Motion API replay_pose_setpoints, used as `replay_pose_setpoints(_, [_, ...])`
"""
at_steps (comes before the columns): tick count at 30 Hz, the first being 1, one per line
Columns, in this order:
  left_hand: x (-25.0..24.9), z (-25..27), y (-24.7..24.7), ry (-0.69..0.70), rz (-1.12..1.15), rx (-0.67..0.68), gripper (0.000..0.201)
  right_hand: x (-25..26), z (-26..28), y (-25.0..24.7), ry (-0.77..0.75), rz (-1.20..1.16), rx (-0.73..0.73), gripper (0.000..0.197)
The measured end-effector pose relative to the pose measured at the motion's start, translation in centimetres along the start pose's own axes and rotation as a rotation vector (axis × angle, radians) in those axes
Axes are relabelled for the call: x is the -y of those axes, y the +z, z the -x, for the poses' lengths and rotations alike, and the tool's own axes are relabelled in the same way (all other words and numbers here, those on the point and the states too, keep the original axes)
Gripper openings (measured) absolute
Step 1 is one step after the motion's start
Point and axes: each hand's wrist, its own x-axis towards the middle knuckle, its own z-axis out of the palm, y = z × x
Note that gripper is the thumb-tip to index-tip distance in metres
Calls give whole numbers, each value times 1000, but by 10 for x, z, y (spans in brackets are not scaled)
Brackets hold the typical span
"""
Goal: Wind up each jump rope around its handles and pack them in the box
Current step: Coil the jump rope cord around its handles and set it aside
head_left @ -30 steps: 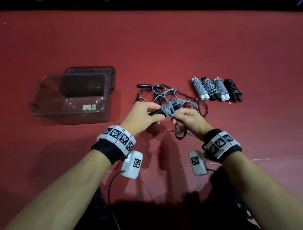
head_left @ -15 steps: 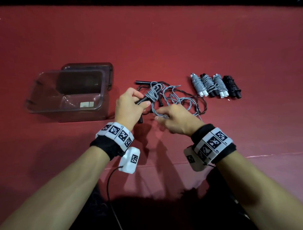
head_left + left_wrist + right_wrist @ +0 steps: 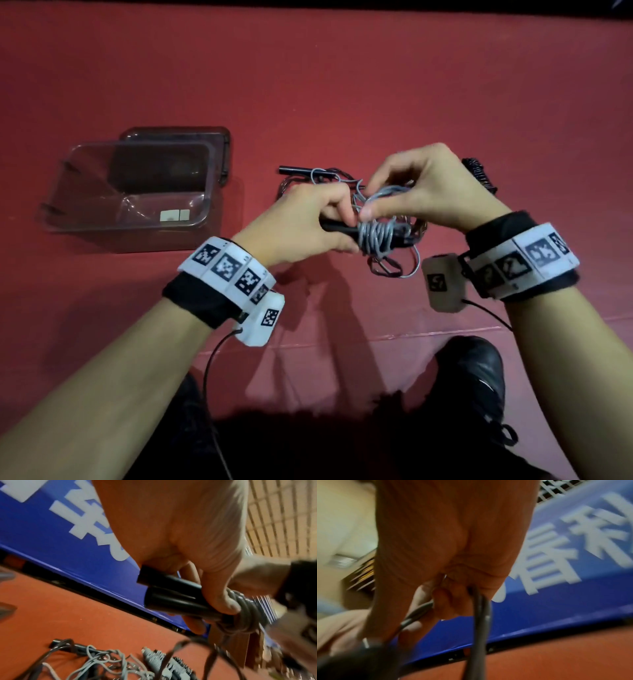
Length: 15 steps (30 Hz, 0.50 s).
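Observation:
My left hand point(image 3: 308, 222) grips two black handles point(image 3: 171, 596) side by side, with several turns of grey rope point(image 3: 376, 234) wound round them. Just above the coil, my right hand point(image 3: 421, 192) pinches the loose grey cord point(image 3: 479, 615) between thumb and fingers. More loose grey and dark rope point(image 3: 394, 267) hangs to the red surface below. Another black handle point(image 3: 298, 169) lies behind in the tangle. The clear plastic box point(image 3: 202, 219) stands open at the left with nothing in it. Wound ropes point(image 3: 161, 661) lie to the right, mostly hidden behind my right hand in the head view.
The box lid point(image 3: 219, 137) lies behind the box. A black wound rope point(image 3: 479, 173) peeks out past my right wrist. A blue board with white characters point(image 3: 51, 534) borders the far side of the red mat. My shoe point(image 3: 472, 370) is near the mat's front edge.
My right hand has risen from the mat, carrying the cord up and over the handles. The left hand has turned the handles level, and more grey turns sit on them.

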Motion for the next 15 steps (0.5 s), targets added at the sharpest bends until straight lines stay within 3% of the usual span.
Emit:
replay_pose_setpoints(3, [-11, 0, -7, 63, 255, -95, 37, -34, 0, 20, 139, -389, -127, 16])
replay_pose_setpoints(5, [-9, -3, -7, 59, 354, -236, 34, -45, -3, 43, 273, -499, -72, 25])
replay_pose_setpoints(7, [2, -6, -6, -17, 436, -411, 31, -40, -4, 63, 286, -517, -25, 33])
replay_pose_setpoints(9, [15, -8, -5, -87, 405, -548, 27, -27, -3, 75, 195, -375, -27, 30])
replay_pose_setpoints(11, [22, -8, -5, -107, 307, -632, 23, -19, -3, 81, 96, -88, -10, 19])
replay_pose_setpoints(13, [20, -7, -4, -95, 266, -661, 20, -14, -4, 83, 57, 221, -39, 28])
replay_pose_setpoints(15, [13, -7, -3, -71, 301, -617, 19, -12, -6, 80, 69, 212, -111, 36])
